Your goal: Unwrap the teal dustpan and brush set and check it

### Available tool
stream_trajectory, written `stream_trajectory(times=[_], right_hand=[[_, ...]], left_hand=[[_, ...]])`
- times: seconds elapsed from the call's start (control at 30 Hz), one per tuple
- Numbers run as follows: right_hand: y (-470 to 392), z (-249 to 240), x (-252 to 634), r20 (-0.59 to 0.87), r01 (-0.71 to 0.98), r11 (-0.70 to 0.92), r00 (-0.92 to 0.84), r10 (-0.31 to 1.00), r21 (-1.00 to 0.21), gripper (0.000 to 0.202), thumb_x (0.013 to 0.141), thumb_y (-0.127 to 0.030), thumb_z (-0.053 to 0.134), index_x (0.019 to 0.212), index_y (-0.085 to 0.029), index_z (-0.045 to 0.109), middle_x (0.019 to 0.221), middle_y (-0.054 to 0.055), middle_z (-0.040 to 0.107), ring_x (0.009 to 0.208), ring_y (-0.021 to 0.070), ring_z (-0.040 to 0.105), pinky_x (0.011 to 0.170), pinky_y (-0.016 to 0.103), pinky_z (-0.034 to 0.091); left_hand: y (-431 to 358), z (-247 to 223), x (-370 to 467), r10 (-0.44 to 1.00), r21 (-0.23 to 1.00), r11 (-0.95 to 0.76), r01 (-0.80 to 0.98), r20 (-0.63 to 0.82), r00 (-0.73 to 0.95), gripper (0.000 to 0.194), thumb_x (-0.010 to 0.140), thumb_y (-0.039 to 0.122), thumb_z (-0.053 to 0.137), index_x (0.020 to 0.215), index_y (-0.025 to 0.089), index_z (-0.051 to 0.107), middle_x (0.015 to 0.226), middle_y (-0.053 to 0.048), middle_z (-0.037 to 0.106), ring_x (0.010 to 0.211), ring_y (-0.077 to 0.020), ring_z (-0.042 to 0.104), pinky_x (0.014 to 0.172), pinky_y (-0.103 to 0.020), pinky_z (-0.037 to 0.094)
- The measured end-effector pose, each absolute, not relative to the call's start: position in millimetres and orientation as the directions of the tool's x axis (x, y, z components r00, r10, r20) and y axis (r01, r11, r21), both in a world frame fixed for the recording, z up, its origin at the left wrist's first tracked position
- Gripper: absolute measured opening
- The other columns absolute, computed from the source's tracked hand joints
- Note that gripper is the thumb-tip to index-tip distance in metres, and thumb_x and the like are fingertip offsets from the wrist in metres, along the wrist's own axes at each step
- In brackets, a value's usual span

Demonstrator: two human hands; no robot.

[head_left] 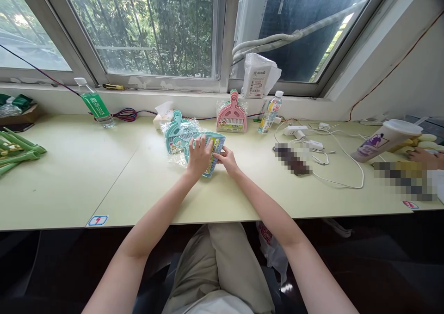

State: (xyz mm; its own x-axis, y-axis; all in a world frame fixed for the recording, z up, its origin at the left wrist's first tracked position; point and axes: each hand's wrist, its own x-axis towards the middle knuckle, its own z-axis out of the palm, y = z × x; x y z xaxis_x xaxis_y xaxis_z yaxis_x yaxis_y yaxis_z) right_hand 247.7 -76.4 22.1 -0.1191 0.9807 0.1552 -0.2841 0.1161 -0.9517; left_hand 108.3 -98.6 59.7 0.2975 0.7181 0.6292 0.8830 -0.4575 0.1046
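A teal mini dustpan-and-brush set (215,151) with a printed label is tilted on the table between my two hands. My left hand (199,157) lies over it, its fingers curved down onto the front and gripping it. On the other side, my right hand (227,161) pinches the set's right edge between thumb and fingers. Another teal dustpan set (176,128) in clear plastic wrap lies just behind and to the left, partly covered by the held one. Farther back, a pink dustpan set (232,116) leans against the wall under the window.
Around the back edge stand a green-labelled bottle (96,103), a tissue pack (163,115) and a small drink bottle (271,113). White cables and a power strip (294,130) lie right, near a large cup (386,140). Another person's hand (421,156) shows far right. Green stalks (21,150) lie left.
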Motion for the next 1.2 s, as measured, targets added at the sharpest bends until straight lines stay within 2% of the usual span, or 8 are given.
stream_trajectory(times=[0.1,0.23,0.37,0.53,0.7,0.8,0.97,1.2], right_hand=[[-77.6,22.6,247.6,0.159,-0.279,0.122,-0.113,0.981,-0.952,0.047,0.063,-0.037,0.081,0.102,-0.02,0.061,0.075,-0.001,0.074,0.072,0.0187,0.071,0.075,0.041,0.062],[-78.9,23.6,247.3,0.155,-0.263,0.122,-0.11,0.982,-0.957,0.047,0.062,-0.038,0.082,0.101,-0.02,0.062,0.075,-0.001,0.074,0.072,0.0188,0.071,0.075,0.041,0.062],[-78.8,23.7,247.0,0.154,-0.27,0.118,-0.118,0.981,-0.956,0.047,0.061,-0.038,0.083,0.1,-0.021,0.063,0.074,-0.002,0.074,0.072,0.0184,0.071,0.075,0.041,0.063],[-78.6,24.5,246.9,0.159,-0.279,0.121,-0.117,0.98,-0.953,0.048,0.061,-0.036,0.083,0.102,-0.021,0.062,0.075,-0.002,0.074,0.073,0.0187,0.071,0.076,0.041,0.062],[-80.2,26.0,247.4,0.167,-0.287,0.13,-0.109,0.98,-0.949,0.047,0.062,-0.037,0.082,0.101,-0.02,0.062,0.075,-0.001,0.074,0.069,0.0177,0.07,0.073,0.039,0.063],[-80.5,25.8,247.7,0.169,-0.289,0.134,-0.1,0.981,-0.948,0.047,0.063,-0.038,0.082,0.101,-0.02,0.062,0.077,-0.001,0.074,0.07,0.0178,0.07,0.073,0.039,0.063],[-78.1,23.7,249.1,0.153,-0.297,0.13,-0.057,0.987,-0.946,0.044,0.063,-0.037,0.081,0.099,-0.02,0.062,0.077,0.0,0.074,0.072,0.019,0.071,0.077,0.042,0.063],[-76.7,25.9,252.4,0.177,-0.347,0.171,0.016,0.984,-0.922,0.041,0.065,-0.034,0.079,0.099,-0.02,0.061,0.083,0.001,0.074,0.075,0.0185,0.071,0.079,0.041,0.062]], left_hand=[[-97.8,58.9,108.1,0.74,0.138,-0.441,0.887,0.616,0.272,0.047,0.093,0.017,0.032,0.134,0.02,0.055,0.145,-0.02,0.041,0.132,-0.0382,0.037,0.106,-0.056,0.026],[-94.6,57.7,108.1,0.801,0.122,-0.386,0.914,0.536,0.267,0.05,0.092,0.013,0.031,0.138,0.017,0.05,0.125,-0.022,0.054,0.117,-0.035,0.05,0.094,-0.049,0.04],[-90.5,55.0,108.4,0.808,0.073,-0.389,0.919,0.507,0.302,0.052,0.091,0.01,0.03,0.14,0.011,0.045,0.111,-0.019,0.057,0.103,-0.0292,0.056,0.083,-0.039,0.046],[-90.8,54.1,110.3,0.801,0.084,-0.432,0.898,0.494,0.339,0.051,0.092,0.013,0.029,0.141,0.008,0.043,0.111,-0.021,0.056,0.102,-0.0306,0.055,0.082,-0.04,0.047],[-95.5,58.7,110.5,0.796,0.065,-0.35,0.935,0.547,0.259,0.049,0.093,0.018,0.034,0.14,0.017,0.048,0.123,-0.022,0.051,0.114,-0.0357,0.049,0.088,-0.046,0.044],[-95.4,59.4,109.1,0.818,0.086,-0.317,0.944,0.529,0.226,0.049,0.093,0.02,0.035,0.141,0.019,0.047,0.124,-0.022,0.05,0.111,-0.036,0.051,0.086,-0.047,0.045],[-92.8,57.5,108.0,0.857,0.041,-0.316,0.948,0.442,0.266,0.052,0.092,0.011,0.036,0.143,0.016,0.044,0.113,-0.019,0.054,0.097,-0.0287,0.058,0.079,-0.037,0.047],[-94.5,59.9,109.2,0.812,-0.014,-0.433,0.902,0.429,0.396,0.047,0.092,0.01,0.036,0.139,0.013,0.045,0.111,-0.017,0.054,0.102,-0.0278,0.057,0.079,-0.034,0.047]])
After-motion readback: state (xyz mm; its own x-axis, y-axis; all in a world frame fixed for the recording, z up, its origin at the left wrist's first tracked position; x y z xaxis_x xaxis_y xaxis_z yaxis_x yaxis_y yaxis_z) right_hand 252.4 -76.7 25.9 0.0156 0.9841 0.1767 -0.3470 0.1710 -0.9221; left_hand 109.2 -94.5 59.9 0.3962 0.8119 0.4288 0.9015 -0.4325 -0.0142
